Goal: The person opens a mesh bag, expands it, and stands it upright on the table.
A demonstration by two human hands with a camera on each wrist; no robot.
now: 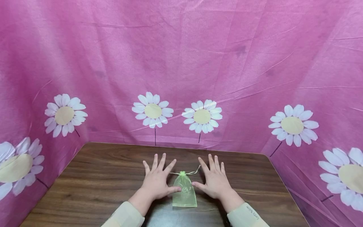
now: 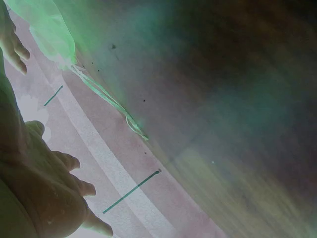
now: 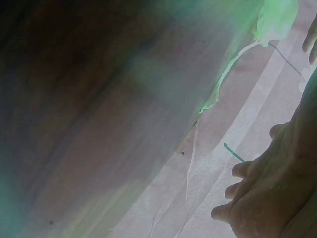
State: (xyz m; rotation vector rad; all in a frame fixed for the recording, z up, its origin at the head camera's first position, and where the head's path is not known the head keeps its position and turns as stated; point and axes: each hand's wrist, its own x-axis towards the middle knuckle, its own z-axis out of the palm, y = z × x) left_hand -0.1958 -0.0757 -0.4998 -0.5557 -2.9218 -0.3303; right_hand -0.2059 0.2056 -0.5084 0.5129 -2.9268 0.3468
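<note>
A small light-green organza drawstring bag point(image 1: 185, 194) lies on the wooden table, its gathered neck pointing away and its bottom edge toward me. Pale drawstrings point(image 1: 195, 171) spread to both sides of the neck. My left hand point(image 1: 156, 181) is left of the bag, fingers spread, its thumb overlapping the bag in the head view. On the other side my right hand point(image 1: 214, 180) has its fingers spread too, with the thumb tip right at the bag's edge. Both wrist views show the bag point(image 2: 52, 29) and its string beside the outstretched fingers. Neither hand grips anything.
The dark wood-grain table point(image 1: 113, 164) has rounded far corners. A pink cloth point(image 1: 181, 56) printed with white daisies hangs behind it and along both sides. Light-coloured sleeves point(image 1: 127, 214) cover my forearms.
</note>
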